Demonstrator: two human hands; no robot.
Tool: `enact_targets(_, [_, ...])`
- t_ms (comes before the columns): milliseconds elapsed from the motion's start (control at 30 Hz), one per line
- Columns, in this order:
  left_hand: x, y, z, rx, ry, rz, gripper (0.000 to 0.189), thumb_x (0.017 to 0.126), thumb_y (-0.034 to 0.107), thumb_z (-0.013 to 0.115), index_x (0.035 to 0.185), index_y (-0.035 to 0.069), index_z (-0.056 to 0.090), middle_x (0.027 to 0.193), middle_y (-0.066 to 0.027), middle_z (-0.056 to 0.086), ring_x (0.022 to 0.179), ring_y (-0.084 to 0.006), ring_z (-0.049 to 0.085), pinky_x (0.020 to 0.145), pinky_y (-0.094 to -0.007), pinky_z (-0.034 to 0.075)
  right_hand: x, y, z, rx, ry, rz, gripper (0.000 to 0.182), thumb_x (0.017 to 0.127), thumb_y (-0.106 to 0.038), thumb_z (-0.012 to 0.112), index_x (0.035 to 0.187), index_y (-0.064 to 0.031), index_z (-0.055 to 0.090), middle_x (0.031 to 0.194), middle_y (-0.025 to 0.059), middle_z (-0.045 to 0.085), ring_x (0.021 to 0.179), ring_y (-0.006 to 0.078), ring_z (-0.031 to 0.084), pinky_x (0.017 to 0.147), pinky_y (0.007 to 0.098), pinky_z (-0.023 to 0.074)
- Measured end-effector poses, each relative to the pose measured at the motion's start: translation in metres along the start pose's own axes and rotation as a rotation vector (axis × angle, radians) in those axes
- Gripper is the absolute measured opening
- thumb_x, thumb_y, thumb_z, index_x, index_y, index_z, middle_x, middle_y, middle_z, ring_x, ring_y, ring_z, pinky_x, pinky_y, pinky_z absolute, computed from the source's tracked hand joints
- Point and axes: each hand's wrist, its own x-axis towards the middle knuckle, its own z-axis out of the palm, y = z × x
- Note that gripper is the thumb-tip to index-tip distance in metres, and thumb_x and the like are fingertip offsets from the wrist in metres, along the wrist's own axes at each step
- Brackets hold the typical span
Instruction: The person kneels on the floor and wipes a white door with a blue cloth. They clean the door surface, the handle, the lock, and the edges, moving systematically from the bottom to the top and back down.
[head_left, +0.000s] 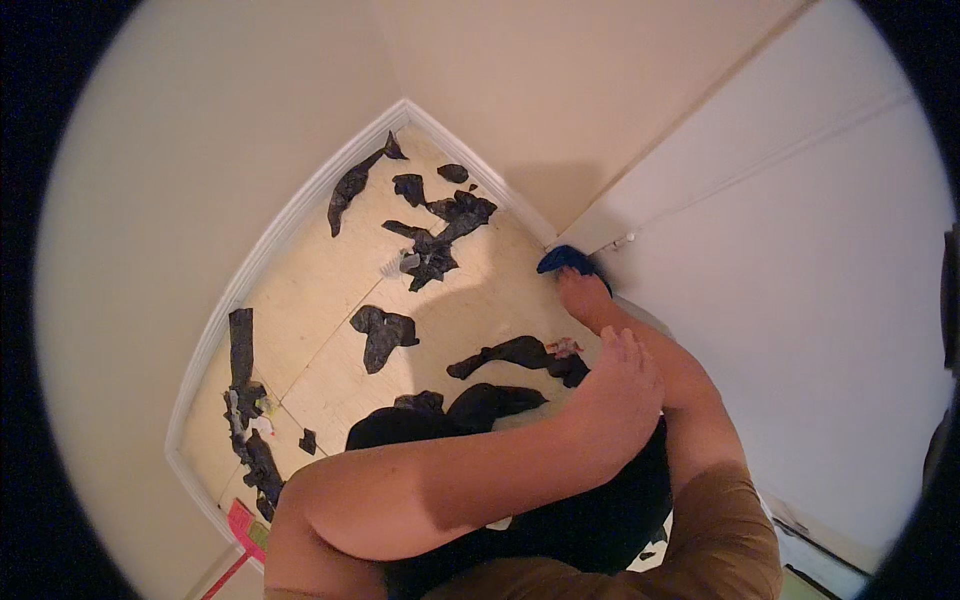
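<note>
My right hand (583, 294) reaches down to a blue cloth (564, 258) on the floor, beside the foot of the white door. Its fingers lie on the cloth's near side, and the cloth is bunched around them. My left arm crosses in front of me, and my left hand (630, 364) rests on my right forearm, holding no object. Torn black pieces, thin and crumpled like plastic or fabric, lie about the floor: a forked one (384, 334), a long one (517, 349) with a reddish scrap (564, 346) beside it, and a tangled one (450, 225) near the corner.
White baseboards (277, 225) meet in the corner ahead. The white door (787, 300) stands close on my right. More black strips (241, 345) lie along the left wall, with a pink plastic tool (244, 525) at lower left. A clear ribbed piece (391, 266) lies mid-floor.
</note>
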Motion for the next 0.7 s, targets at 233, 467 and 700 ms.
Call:
enact_targets(233, [0.027,-0.003,0.002,-0.11,-0.192,-0.067,0.036,0.089,0.024,0.06,0.108,-0.003,0.076,0.111,-0.0325,0.07,0.113,-0.0481,0.063,0.102,-0.0647,0.042,-0.039,-0.002,-0.063,0.187,-0.582,-0.013,0.019,0.088,-0.017,0.063,0.096,-0.0049,0.076,0.093,0.0178,0.076,0.086,0.0341,0.076,0.07,0.0487,0.0599])
enact_targets(467, [-0.021,0.017,0.026,-0.478,-0.483,-0.246,0.02,0.084,0.022,0.064,0.087,0.006,0.076,0.086,-0.0192,0.075,0.092,-0.0361,0.071,0.083,-0.0558,0.049,-0.11,-0.028,-0.238,0.581,-0.736,0.246,0.025,0.089,-0.016,0.065,0.109,-0.0003,0.065,0.108,0.024,0.071,0.102,0.0418,0.07,0.086,0.0523,0.0556])
enact_targets(700, [-0.124,0.105,0.012,-0.799,-0.532,-0.673,0.026,0.091,0.023,0.06,0.101,0.003,0.072,0.095,-0.0217,0.073,0.09,-0.0413,0.072,0.083,-0.0559,0.055,-0.241,-0.108,-0.356,1.187,-0.497,0.641,0.032,0.099,-0.021,0.06,0.122,0.0009,0.059,0.112,0.0272,0.067,0.102,0.0401,0.067,0.089,0.0495,0.0515])
